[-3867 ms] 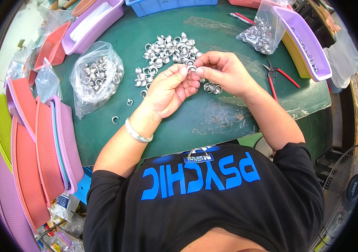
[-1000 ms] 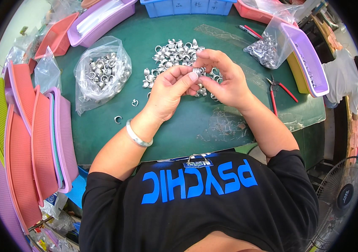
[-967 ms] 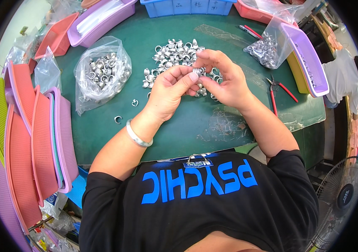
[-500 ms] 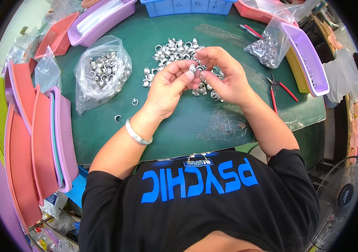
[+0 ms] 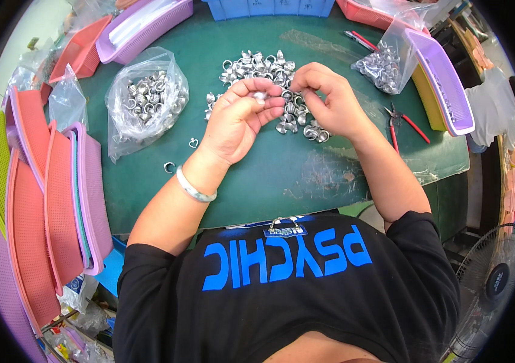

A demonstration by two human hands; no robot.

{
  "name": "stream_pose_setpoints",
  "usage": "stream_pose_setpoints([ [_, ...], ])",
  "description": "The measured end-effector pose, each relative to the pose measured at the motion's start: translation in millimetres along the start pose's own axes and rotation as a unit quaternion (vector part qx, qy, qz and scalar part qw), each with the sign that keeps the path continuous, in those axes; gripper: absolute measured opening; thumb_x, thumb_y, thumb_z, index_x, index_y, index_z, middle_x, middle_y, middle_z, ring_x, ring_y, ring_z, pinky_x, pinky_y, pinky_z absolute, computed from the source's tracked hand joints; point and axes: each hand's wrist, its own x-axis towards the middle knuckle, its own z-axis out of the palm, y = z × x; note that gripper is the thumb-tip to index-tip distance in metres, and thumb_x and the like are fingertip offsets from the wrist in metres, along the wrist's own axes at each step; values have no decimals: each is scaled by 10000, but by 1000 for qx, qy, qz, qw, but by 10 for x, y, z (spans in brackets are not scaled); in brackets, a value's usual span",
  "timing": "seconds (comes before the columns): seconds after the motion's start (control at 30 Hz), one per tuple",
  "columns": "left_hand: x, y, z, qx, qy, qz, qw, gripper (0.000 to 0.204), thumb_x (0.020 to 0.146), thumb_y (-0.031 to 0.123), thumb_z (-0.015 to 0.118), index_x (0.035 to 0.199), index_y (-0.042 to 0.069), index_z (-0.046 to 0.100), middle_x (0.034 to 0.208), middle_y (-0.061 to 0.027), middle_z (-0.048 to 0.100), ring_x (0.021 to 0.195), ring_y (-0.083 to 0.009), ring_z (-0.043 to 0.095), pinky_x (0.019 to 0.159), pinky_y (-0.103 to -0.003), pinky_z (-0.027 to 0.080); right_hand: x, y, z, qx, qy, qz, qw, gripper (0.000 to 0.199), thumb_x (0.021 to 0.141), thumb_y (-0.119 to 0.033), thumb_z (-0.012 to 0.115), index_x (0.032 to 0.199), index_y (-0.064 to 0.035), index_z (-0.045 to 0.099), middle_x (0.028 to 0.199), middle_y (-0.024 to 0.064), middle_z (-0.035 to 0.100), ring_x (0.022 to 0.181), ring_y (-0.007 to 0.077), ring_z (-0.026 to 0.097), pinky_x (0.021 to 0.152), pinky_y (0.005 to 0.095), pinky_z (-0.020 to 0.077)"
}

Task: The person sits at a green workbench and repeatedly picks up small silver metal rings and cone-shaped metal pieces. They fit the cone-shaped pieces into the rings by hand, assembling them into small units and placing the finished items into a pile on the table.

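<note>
A loose pile of silver-coloured metal rings [image 5: 260, 68] lies on the green tabletop, under and beyond my hands. My left hand [image 5: 236, 118] is closed with its palm turned up, a shiny ring [image 5: 260, 95] between thumb and fingers. Just to the right, my right hand [image 5: 331, 103] hangs over the pile's edge with curled fingers and the thumb against them; whatever they hold cannot be made out. Left of my left forearm lie two single pieces, a heart-topped ring [image 5: 194, 143] and a plain open ring [image 5: 169, 167].
An open plastic bag of rings [image 5: 151, 103] lies left. On the right are another ring bag [image 5: 380, 69], red-handled pliers [image 5: 395, 124] and a lilac basket [image 5: 442, 78]. A blue crate [image 5: 266, 9] stands at the back, stacked pink trays [image 5: 39, 206] far left, a fan [image 5: 493, 281] lower right.
My hands have drawn apart: the left turned palm up and shifted slightly left with its ring, while the right moved right, its fingers curling over the pile's edge.
</note>
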Motion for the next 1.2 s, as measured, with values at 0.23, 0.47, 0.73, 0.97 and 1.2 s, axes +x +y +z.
stream_pose_setpoints([
  [0.23, -27, 51, 41, 229, 112, 1, 967, 135, 792, 50, 534, 921, 36, 574, 737, 8, 549, 600, -46, 454, 523, -179, 357, -26, -151, -32, -72, -179, -48, 980, 175, 624, -58, 624, 798, -53, 602, 934, 82, 529, 934, 274, 467, 814, 368, 383],
  [0.47, -28, 7, 36, 326, 85, -26, 941, 139, 814, 87, 531, 935, 35, 577, 725, 27, 530, 584, -25, 429, 513, -157, 340, -70, -125, 57, -131, -187, -91, 969, 232, 616, -98, 676, 839, -82, 614, 1013, 79, 515, 991, 277, 440, 840, 380, 367],
  [0.73, -41, 79, 14, 94, -28, -121, 988, 146, 865, 140, 517, 949, 40, 582, 749, 0, 571, 584, -56, 463, 503, -178, 378, -23, -7, 68, 226, -49, 70, 970, 199, 737, -128, 655, 925, -68, 622, 978, 45, 568, 924, 167, 501, 780, 287, 395],
  [0.97, -73, 37, 86, 48, 23, -70, 996, 96, 840, 125, 582, 892, 49, 610, 742, -5, 579, 611, -64, 493, 514, -178, 395, -57, -55, 102, 304, -65, 134, 941, 176, 821, -40, 572, 990, 10, 577, 1056, 64, 525, 931, 120, 514, 810, 258, 423],
  [1.2, -66, 17, 50, 2, 13, -93, 996, 127, 857, 162, 553, 871, 47, 605, 731, -20, 584, 605, -77, 505, 511, -202, 397, -56, -102, 97, 350, -70, 177, 917, 176, 827, -65, 571, 976, 28, 583, 1011, 58, 548, 938, 126, 519, 832, 264, 416],
])
